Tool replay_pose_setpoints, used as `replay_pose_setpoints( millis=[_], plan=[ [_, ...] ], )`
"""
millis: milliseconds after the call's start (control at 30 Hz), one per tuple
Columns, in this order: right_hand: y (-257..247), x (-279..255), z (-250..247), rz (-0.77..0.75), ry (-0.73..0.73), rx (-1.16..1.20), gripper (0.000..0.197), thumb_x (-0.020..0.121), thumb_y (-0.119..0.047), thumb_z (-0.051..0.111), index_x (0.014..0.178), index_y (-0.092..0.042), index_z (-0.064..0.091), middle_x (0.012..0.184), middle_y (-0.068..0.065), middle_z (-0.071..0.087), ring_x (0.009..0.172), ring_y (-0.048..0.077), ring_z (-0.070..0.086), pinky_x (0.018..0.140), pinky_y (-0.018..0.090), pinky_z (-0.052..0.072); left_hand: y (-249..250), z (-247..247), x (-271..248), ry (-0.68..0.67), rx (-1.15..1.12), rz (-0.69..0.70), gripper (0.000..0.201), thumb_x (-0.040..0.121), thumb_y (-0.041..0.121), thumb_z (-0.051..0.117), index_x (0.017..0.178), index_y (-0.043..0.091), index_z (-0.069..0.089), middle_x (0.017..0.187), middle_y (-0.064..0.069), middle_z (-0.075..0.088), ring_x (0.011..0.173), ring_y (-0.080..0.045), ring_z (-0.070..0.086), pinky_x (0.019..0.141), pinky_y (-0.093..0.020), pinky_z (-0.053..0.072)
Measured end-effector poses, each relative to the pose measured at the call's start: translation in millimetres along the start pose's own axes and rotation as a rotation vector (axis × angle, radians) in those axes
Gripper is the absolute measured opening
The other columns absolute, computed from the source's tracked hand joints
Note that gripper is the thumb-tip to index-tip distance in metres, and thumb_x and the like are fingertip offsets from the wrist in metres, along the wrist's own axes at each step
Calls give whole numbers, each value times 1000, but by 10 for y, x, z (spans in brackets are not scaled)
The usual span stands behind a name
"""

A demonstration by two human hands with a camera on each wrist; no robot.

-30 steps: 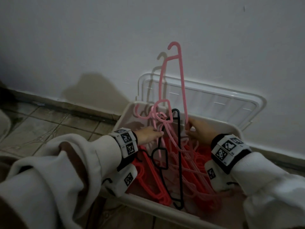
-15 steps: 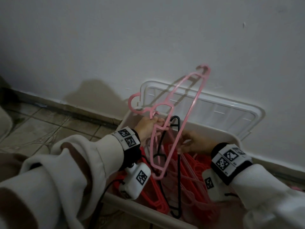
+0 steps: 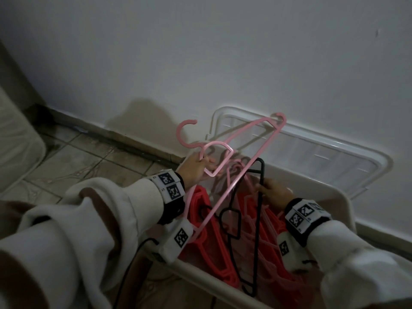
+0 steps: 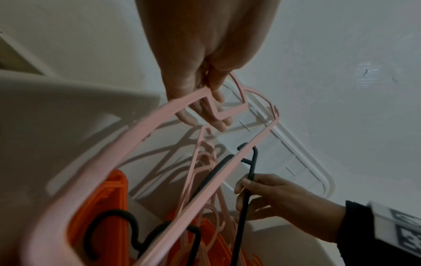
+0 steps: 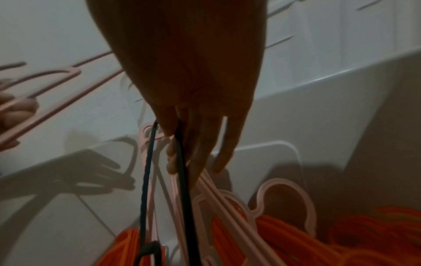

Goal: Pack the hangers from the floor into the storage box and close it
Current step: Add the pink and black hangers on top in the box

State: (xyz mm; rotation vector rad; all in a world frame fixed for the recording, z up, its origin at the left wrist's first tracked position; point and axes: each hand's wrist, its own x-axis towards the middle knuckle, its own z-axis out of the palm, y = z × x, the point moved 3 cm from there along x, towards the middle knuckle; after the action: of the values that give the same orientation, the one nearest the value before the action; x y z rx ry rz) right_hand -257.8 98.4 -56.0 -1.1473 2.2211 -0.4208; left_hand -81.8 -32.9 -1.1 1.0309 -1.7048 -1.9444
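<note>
Two hands at work: our left hand and our right hand, both over the storage box.
Left fingers: curled round the neck loop of a pink hanger, just below its hook; we hold it tilted above the box, its far corner up near the lid.
Right fingers: the thumb and fingers pinch the thin bar of a black hanger, which stands steeply in the box with its lower end down among the others (the right wrist view shows the bar running between thumb and fingers).
Already packed: red hangers lie stacked in the box on our left side, with more red ones and more pink hangers under and beside the black one.
Lid: off the box, leaning against the wall just behind it.
Floor: the tiled floor in view shows no hangers; what lies outside the frame we cannot tell.
Progress, as we judge it: well along, since most hangers sit inside.
Left to do: lay the pink hanger down flat, settle the black one so nothing stands above the rim, then fit the lid and close it.
</note>
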Motion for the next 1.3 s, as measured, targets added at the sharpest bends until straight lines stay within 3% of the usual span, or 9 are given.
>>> replay_pose_setpoints(
  millis=[267, 367, 533, 633, 733, 867, 1033, 1167, 1300],
  plan=[
    [-139, -223, -227, -147, 225, 303, 8, 99, -17, 36, 95, -16, 44, 63, 1, 56, 60, 21, 56, 61, 27, 50, 67, 80, 1, -10, -71, -17, 25, 100, 2, 25, 85, 2, 44, 72, -13, 55, 38, -4, 60, 44, -12, 49],
    [-63, -339, -308, -169, 262, 433, 14, 99, -21, 35, 91, -29, 43, 61, 6, 56, 58, 30, 59, 63, 45, 53, 163, 124, 17, -32, -139, 14, 15, 100, -1, 24, 100, 1, 39, 83, -16, 45, 38, -6, 60, 43, -14, 49],
    [23, -508, -366, -107, 163, 466, 5, 96, -8, 42, 96, -10, 46, 76, 10, 64, 60, 8, 64, 54, 17, 52, 205, 187, 30, -72, -156, 42, 29, 97, -7, 27, 76, 8, 41, 77, -9, 43, 43, -12, 59, 43, -18, 52],
    [89, -513, -262, -85, 118, 417, 20, 92, 1, 48, 111, -5, 45, 101, 27, 63, 76, 23, 64, 57, 15, 53, 162, 220, 36, -50, -127, 21, 29, 96, -9, 28, 76, 8, 41, 79, -9, 44, 44, -14, 59, 43, -17, 51],
    [37, -495, -175, -108, 93, 393, 29, 94, 1, 44, 122, 7, 39, 88, 17, 64, 69, 18, 60, 56, 16, 52, 109, 194, 64, -20, -148, -11, 25, 98, -4, 27, 79, 6, 42, 70, -6, 58, 45, -15, 61, 47, -22, 54],
    [-93, -419, -150, -193, 115, 240, 27, 94, -11, 47, 121, -16, 47, 82, -8, 63, 78, 22, 66, 75, 39, 56, 108, 157, 36, -36, -148, -33, 25, 100, 1, 25, 83, 2, 43, 73, -15, 61, 41, -9, 62, 50, -19, 54],
    [-267, -409, -190, -291, 137, 433, 32, 95, -2, 43, 116, -25, 43, 74, -1, 63, 59, 6, 65, 58, 19, 52, 136, 104, 23, -12, -186, -29, 32, 98, -3, 29, 127, -10, 40, 90, -20, 46, 39, -7, 61, 46, -16, 52],
    [-230, -389, -249, -230, 217, 616, 30, 94, 5, 40, 101, -24, 43, 69, 7, 54, 56, 14, 58, 51, 20, 53, 200, 70, 0, -24, -212, -15, 23, 97, -4, 29, 81, 3, 44, 80, -18, 45, 34, -9, 58, 41, -16, 50],
    [7, -415, -464, -122, 453, 718, 30, 96, 3, 36, 86, -25, 42, 61, 6, 54, 39, 18, 55, 44, 27, 49, 147, 55, 43, -23, -199, -28, 27, 98, -1, 28, 77, 6, 42, 78, -20, 47, 36, -10, 60, 42, -17, 51]
  ],
)
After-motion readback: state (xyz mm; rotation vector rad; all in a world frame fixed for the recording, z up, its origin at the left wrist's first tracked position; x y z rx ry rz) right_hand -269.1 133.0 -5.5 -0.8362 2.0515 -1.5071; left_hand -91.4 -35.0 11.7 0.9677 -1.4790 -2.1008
